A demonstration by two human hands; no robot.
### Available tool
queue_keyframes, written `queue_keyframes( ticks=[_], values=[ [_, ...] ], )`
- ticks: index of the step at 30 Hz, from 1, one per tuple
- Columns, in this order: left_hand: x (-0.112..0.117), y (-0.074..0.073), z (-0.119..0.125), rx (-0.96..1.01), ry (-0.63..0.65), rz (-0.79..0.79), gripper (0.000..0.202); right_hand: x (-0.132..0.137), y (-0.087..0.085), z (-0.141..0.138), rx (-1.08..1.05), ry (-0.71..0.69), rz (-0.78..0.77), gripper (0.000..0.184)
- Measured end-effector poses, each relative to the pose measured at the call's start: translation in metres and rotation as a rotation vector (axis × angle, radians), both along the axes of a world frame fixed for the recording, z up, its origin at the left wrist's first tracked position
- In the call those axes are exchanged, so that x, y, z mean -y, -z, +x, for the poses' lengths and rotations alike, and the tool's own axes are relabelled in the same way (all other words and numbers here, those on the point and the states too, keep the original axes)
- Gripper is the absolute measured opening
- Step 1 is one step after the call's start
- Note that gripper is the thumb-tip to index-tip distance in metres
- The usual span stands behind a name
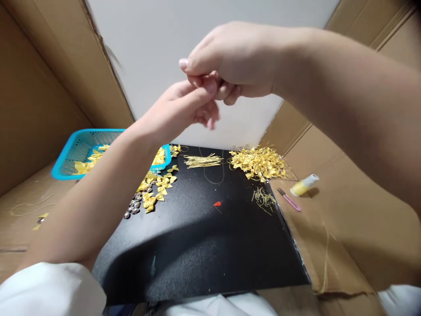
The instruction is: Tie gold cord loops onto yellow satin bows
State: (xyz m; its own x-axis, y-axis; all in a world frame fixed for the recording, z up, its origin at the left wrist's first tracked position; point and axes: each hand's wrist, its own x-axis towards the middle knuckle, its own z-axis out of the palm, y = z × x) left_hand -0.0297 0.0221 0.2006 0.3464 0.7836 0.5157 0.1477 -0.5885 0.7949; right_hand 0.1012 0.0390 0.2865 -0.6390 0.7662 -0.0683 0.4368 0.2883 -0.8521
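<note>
Both my hands are raised and meet in front of the white wall, above the far end of the black board (204,245). My left hand (190,103) has its thumb pressed against the fingers, the other fingers curled. Over it, my right hand (226,61) is closed, its thumb and fingers touching the left fingertips. Whatever is between the fingers is too small or hidden to name. Below them a thin loop of thread (213,182) shows against the board; I cannot tell whether it hangs or lies there. Beyond it is a bundle of yellow cut cords (203,161).
A blue basket (62,164) with yellow ribbon bows stands left, near loose bows (149,202) and silver bells (134,205). At right are a pile of yellow bows (259,162), thread scraps (264,199), pink thread snips (290,200) and a thread spool (304,185). A red bit (217,204) lies mid-board.
</note>
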Motion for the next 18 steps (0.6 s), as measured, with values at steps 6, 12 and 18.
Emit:
queue_keyframes(
  ticks=[6, 12, 18],
  values=[
    [-0.002, 0.066, -0.039, -0.135, -0.039, -0.297, 0.038, -0.008, 0.02, 0.043, 0.12, -0.062, 0.13, 0.034],
    [0.022, 0.122, -0.093, -0.268, -0.173, -0.511, 0.038, -0.025, 0.003, 0.094, 0.051, 0.066, 0.14, 0.04],
    [0.047, 0.14, -0.127, -0.561, -0.182, -0.731, 0.039, -0.05, -0.026, 0.132, 0.005, 0.134, 0.24, 0.032]
  ],
)
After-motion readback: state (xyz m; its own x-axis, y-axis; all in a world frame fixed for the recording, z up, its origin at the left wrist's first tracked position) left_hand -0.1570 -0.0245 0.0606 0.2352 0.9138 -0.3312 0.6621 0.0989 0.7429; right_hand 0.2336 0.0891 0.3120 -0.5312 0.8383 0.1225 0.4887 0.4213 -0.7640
